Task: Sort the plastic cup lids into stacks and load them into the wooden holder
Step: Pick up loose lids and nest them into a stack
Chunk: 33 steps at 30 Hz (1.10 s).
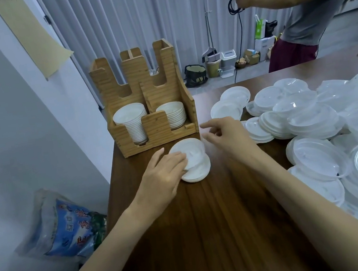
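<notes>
2 stacks (135, 128) fill holder (157, 128) at tabletop's (210, 224) far-left corner. L hand (163, 175), fingers straight, rests on loose stack (197, 161) before it; R hand (225, 135) hovers, fingers relaxed, empty.

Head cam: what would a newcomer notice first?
A loose lid pile covers the right side of the table. At the table's far left corner stands the holder, with two white stacks in its front slots. Just in front of it, the left hand rests on a short stack, and the right hand hovers beside it.
</notes>
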Motion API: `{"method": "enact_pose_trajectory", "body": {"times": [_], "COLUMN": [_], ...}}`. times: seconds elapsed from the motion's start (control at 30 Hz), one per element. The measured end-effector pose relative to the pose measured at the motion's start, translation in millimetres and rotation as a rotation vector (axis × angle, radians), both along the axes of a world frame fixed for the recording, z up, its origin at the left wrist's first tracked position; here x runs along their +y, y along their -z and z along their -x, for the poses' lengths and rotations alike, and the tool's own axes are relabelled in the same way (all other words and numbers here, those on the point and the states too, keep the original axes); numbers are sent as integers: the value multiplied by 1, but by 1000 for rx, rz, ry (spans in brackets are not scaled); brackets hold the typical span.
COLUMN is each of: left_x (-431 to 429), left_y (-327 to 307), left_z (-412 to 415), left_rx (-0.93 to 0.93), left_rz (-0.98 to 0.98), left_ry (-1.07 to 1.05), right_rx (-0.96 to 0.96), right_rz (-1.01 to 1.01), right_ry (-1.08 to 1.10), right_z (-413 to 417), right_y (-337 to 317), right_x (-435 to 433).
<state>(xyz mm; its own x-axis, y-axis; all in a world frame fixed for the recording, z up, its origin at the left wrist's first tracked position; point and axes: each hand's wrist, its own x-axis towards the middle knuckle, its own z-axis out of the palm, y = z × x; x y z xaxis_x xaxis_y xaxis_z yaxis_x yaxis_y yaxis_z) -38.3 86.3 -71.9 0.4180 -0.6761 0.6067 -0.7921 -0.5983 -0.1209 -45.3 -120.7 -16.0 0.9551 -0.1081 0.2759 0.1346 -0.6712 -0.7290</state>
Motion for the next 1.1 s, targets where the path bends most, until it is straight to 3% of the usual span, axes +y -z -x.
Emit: {"method": "enact_pose_trajectory", "body": {"times": [0.23,0.57,1.1], "left_x": [8,4,0], "left_y": [1,8,16], "left_z": [-2,-7,-9], "left_rx": [136,234,219], "left_rz": [-41,-37,-97], "left_ry": [52,112,91], "right_rx": [283,347,403], "right_rz": [46,-2,36], "right_ry": [14,26,13], "right_z": [1,-2,2], "right_y": [21,24,32], "right_x": [4,7,20]}}
